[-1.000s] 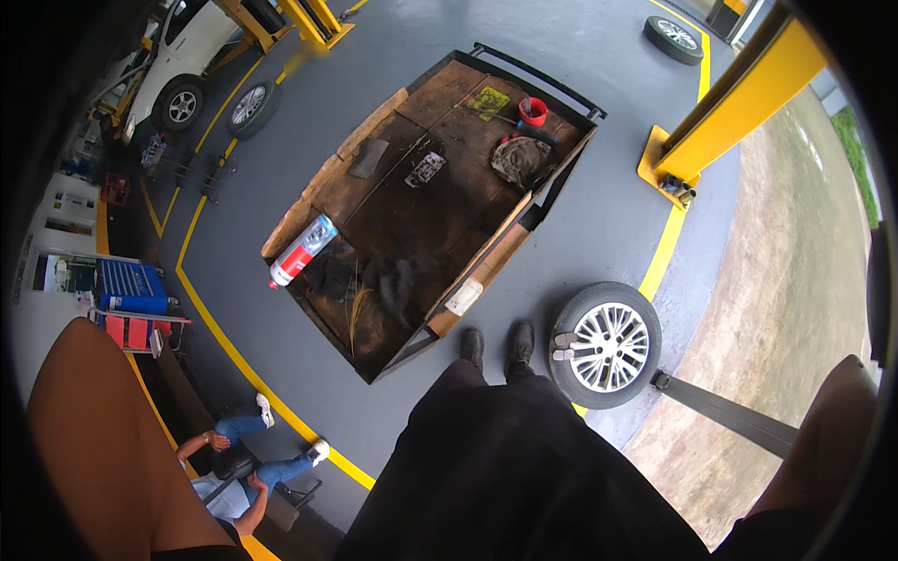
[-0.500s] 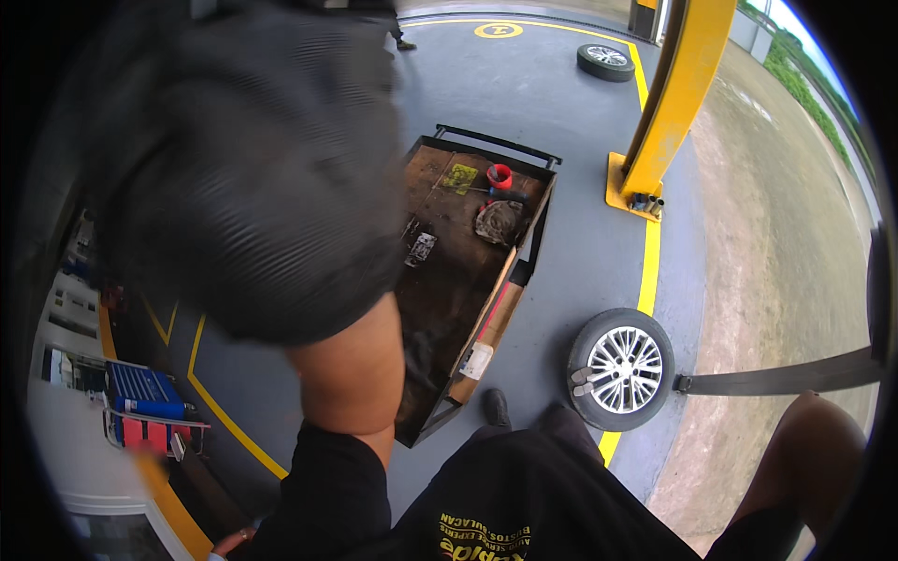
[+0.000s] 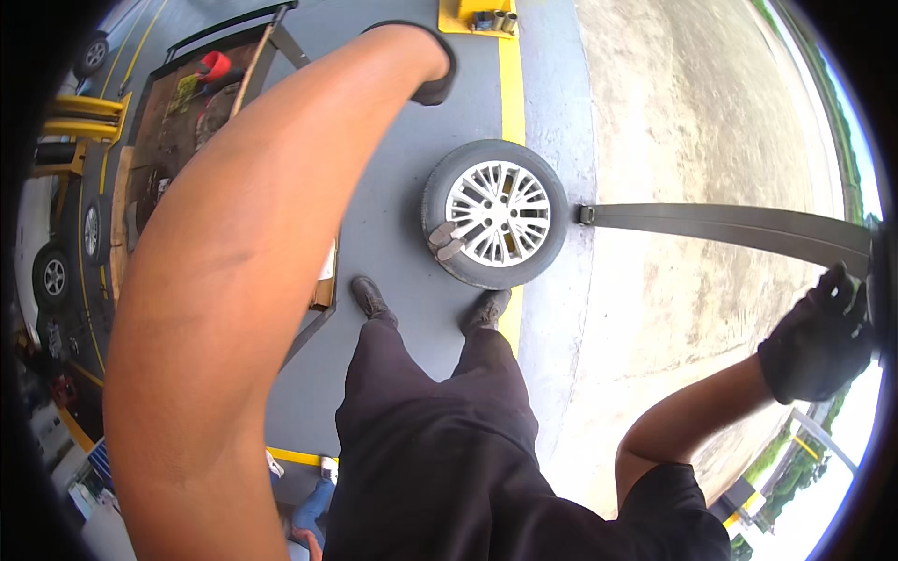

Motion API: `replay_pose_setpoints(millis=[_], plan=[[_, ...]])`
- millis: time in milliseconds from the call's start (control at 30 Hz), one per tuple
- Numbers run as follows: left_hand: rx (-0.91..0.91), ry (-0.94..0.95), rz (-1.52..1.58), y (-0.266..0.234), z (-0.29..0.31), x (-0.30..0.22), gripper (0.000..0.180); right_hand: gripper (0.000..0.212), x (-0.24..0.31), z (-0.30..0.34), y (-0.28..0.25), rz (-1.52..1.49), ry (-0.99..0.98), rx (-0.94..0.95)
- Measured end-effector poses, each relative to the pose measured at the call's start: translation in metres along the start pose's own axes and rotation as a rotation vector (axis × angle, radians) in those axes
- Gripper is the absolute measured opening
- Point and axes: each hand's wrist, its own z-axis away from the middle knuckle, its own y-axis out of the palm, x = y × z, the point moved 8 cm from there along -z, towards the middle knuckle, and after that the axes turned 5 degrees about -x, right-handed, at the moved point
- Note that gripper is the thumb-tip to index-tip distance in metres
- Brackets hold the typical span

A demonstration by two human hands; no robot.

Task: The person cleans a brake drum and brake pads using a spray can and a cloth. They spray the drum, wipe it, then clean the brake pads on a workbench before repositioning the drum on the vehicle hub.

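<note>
**K:** At floor level, head view: where's the wheel?

**M:** Wheel point(image 3: 496, 224) lies flat on the grey floor, at its yellow line point(image 3: 512, 103), just ahead of both shoes point(image 3: 371, 297). No hand on it.

**K:** Hands?

**M:** Right hand point(image 3: 823, 341), black glove, is curled round the near end of the grey bar point(image 3: 730, 229), whose far end nearly touches the wheel. Left hand point(image 3: 432, 65) is gloved and stretched out high. Only its cuff end shows, so I can't tell if it's open or holding anything.

**K:** Changes?

**M:** Half a second back the wheel sat low right and the cart was centre frame. Now the wheel is centre and the cart point(image 3: 187, 122) is upper left, so the head has turned to the wheel. The right glove is newly in view.

**K:** Labels, signs?

**M:** Yellow sheet point(image 3: 187, 89) and a red item point(image 3: 215, 65) at the cart's far end, a pale tag point(image 3: 325, 266) at its near corner. Yellow post base point(image 3: 477, 14) at the floor's far edge.
</note>
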Motion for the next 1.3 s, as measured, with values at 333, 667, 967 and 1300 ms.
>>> replay_pose_setpoints(millis=[333, 667, 967, 1300], plan=[[-0.266, -0.458, 0.656, 0.601, -0.256, 0.109, 0.069, 0.052, -0.364, 0.421, -0.539, 1.415, 1.513, -0.282], [-0.075, -0.549, 0.234, 0.616, -0.325, 0.098, 0.088, 0.097, -0.602, 0.511, -0.570, 1.543, 1.508, -1.213], [0.112, -0.623, 0.801, 0.604, -0.224, 0.108, 0.108, 0.060, -0.597, 0.524, -0.586, 0.676, 1.643, -0.989], [-0.649, -0.516, 1.886, 0.437, 0.235, 0.083, 0.059, 0.057, -0.415, 0.303, -0.173, 0.765, 1.565, 0.406]])
